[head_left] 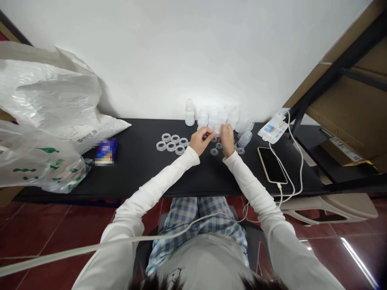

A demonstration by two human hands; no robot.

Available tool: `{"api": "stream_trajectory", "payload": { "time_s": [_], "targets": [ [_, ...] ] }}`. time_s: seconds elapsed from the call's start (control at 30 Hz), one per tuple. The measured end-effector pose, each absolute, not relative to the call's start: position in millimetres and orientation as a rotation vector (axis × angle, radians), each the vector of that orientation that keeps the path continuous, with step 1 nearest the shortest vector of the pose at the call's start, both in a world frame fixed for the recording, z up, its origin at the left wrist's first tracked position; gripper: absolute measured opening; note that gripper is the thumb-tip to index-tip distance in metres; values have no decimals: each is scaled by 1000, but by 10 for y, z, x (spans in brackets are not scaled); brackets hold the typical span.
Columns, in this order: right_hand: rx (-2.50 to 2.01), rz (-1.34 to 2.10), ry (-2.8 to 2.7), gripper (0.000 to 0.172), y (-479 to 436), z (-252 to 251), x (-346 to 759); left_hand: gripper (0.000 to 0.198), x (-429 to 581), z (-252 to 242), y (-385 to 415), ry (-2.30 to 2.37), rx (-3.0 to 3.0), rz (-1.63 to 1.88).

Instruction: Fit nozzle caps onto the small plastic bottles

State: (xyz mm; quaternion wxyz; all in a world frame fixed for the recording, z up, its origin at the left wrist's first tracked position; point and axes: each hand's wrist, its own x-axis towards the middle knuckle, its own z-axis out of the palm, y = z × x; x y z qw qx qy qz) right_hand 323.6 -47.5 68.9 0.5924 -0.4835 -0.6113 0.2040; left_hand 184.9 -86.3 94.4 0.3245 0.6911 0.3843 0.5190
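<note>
A black table (145, 169) runs along a plain white wall, above a red tiled floor. On its left end lie two big plastic bags (45, 121), and a blue packet (105, 152) sits just beside them. Six clear rings (171, 146) lie in a loose cluster left of the middle. At least four small clear caps (214, 151) are scattered under and around the hands. Along the wall stands a row of clear bottles (189, 112). Only the leftmost shows plainly, and glare washes out the rest, so they cannot be counted. To the right lie one phone (272, 165), screen up and dark, and one white box (273, 128), with white cables trailing off the table edge.

The person wears white sleeves and holds both hands close together over the caps, just in front of the bottles. The left hand (201, 139) is curled, its fingertips pinching a small clear piece (216, 131). The right hand (227, 139) is also curled and pinches the same piece from the other side, holding it above the table.
</note>
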Motion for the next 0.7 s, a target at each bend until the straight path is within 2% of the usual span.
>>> {"api": "stream_trajectory", "payload": {
  "time_s": [0.2, 0.43, 0.57, 0.7],
  "targets": [
    [-1232, 184, -1342, 28, -758, 845, 3090, 34, 1914, 896, -862, 978, 1535, 1430],
    [-1129, -250, -1857, 26, -599, 732, 3367, 29, 1976, 886, -798, 901, 1199, 1366],
    [-1018, -278, -2259, 29, -555, 825, 3497, 27, 1762, 865, -598, 1003, 1172, 1282],
    [-951, -209, -2210, 25, -694, 1029, 3814, 44, 1323, 848, -372, 1292, 1127, 1475]
  ]
}}
